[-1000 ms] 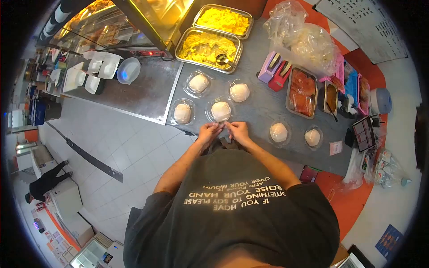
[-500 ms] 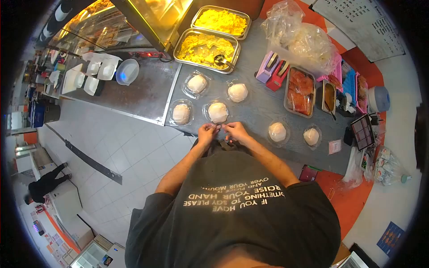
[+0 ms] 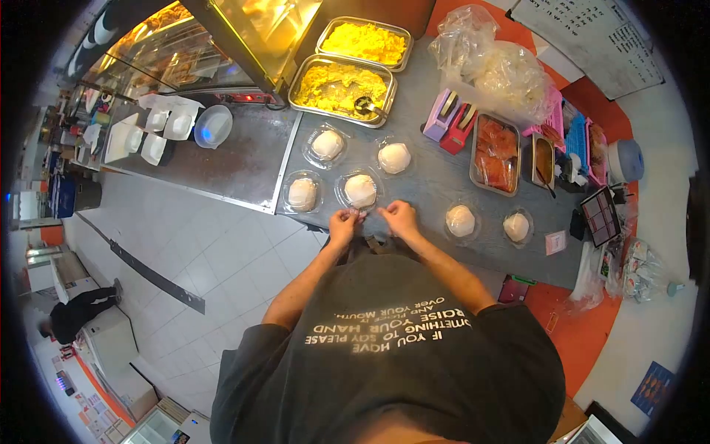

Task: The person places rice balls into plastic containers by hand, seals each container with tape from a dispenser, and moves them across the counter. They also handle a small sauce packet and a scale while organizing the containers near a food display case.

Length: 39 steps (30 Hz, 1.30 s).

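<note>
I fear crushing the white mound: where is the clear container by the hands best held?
Pinch the clear container by its thin rim at the near edge, coming from the person's side, where left hand and right hand are; the white mound fills the middle.

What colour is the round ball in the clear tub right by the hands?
White: the ball is plain white, clearest in the head view.

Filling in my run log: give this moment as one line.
hands: left hand, right hand at near rim | thing: clear round plastic tub holding white mound | surface: grey counter | grip: unclear
</note>
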Available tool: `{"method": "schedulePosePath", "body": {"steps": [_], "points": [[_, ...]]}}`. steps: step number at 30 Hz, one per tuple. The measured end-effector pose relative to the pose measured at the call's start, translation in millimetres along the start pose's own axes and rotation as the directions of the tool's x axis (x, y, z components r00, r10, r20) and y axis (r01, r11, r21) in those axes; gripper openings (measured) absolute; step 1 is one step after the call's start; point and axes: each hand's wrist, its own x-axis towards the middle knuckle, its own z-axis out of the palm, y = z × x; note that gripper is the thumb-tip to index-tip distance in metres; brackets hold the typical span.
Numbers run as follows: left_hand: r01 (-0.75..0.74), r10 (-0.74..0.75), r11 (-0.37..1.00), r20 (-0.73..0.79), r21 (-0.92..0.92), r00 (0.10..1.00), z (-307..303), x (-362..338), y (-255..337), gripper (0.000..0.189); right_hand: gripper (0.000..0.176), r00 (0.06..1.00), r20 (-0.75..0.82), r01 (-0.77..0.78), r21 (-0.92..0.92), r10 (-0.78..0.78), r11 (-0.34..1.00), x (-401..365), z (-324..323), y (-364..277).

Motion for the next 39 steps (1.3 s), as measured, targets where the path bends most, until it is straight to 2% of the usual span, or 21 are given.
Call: {"method": "schedulePosePath", "body": {"steps": [1,2,4,5,7,11,13,18,20,22,23,24,25,27,28,29,30,31,33,38,39], "points": [[0.000,0.001,1.000,0.007,-0.014,1.000,0,1,1,0.014,0.027,0.981,-0.155,0.121,0.023,-0.116,0.992,2,0,5],[-0.001,0.001,1.000,0.013,-0.030,1.000,-1,1,1,0.014,0.027,0.981,-0.154,0.122,0.023,-0.118,0.992,3,-1,11],[-0.002,0.002,1.000,0.018,-0.025,1.000,-1,-2,4,0.014,0.021,0.983,0.130,-0.167,0.332,0.130,0.928,-15,-23,-21],[-0.003,0.004,1.000,0.024,-0.020,1.000,0,-3,5,0.014,0.021,0.983,0.128,-0.166,0.332,0.130,0.929,-17,-24,-26],[-0.009,0.009,1.000,0.041,-0.015,0.999,0,-2,3,0.014,0.019,0.876,0.420,-0.378,0.298,0.235,0.876,-17,-20,-35],[0.003,-0.004,0.999,0.061,0.032,0.998,-1,-7,11,0.014,0.019,0.839,0.481,-0.485,0.446,0.256,0.752,-8,-5,-29],[0.022,-0.026,0.999,0.084,0.048,0.996,-5,-4,10,0.014,0.021,0.771,0.580,-0.598,0.519,0.263,0.610,-4,-3,-22],[0.087,-0.087,0.996,0.140,0.001,0.986,-15,-4,14,0.014,0.022,0.709,0.689,-0.580,0.447,0.152,0.681,-5,-16,-17],[0.077,-0.109,0.984,0.202,0.160,0.973,-24,-4,25,0.014,0.022,0.682,0.723,-0.553,0.409,0.111,0.726,-9,-38,-28],[0.051,-0.079,0.983,0.158,0.176,0.984,-38,3,18,0.021,0.022,0.874,0.446,-0.245,0.061,0.194,0.968,3,-70,-35],[0.087,-0.092,0.995,0.109,0.052,0.990,-42,2,17,0.022,0.026,0.985,0.144,-0.124,0.178,0.099,0.976,24,-82,-17],[0.117,-0.113,0.990,0.062,-0.073,0.992,-45,0,15,0.024,0.031,0.978,-0.199,0.028,0.397,0.056,0.918,41,-97,-12],[0.170,-0.163,0.976,0.061,-0.137,0.985,-47,-1,10,0.035,0.033,0.878,-0.478,0.154,0.346,0.033,0.926,44,-120,-36],[0.192,-0.184,0.974,0.071,-0.119,0.980,-29,-26,19,0.041,0.038,0.673,-0.732,0.225,0.067,-0.106,0.972,134,-154,37],[0.213,-0.206,0.972,0.076,-0.101,0.976,-17,-37,28,0.048,0.038,0.667,-0.738,0.225,0.069,-0.103,0.972,134,-163,20],[0.234,-0.226,0.969,0.093,-0.081,0.970,-8,-41,35,0.053,0.038,0.797,-0.585,0.071,0.340,0.151,0.938,122,-174,-14],[0.232,-0.224,0.970,0.099,-0.074,0.970,-6,-37,32,0.053,0.037,0.862,-0.352,-0.119,0.558,0.364,0.821,118,-183,-36],[0.238,-0.227,0.969,0.142,-0.065,0.963,-6,-34,28,0.053,0.037,0.861,-0.355,-0.114,0.561,0.363,0.820,132,-186,-30],[0.287,-0.282,0.958,0.153,-0.012,0.947,4,-39,37,0.042,0.036,0.809,-0.241,-0.286,0.634,0.536,0.718,155,-188,-26],[0.396,-0.367,0.911,0.212,-0.117,0.906,-10,-26,20,0.027,0.036,0.800,-0.183,-0.202,0.815,0.572,0.543,158,-187,-25],[0.405,-0.369,0.899,0.211,-0.166,0.905,-13,-22,15,0.026,0.031,0.825,-0.264,-0.040,0.855,0.500,0.516,151,-186,-22]]}}
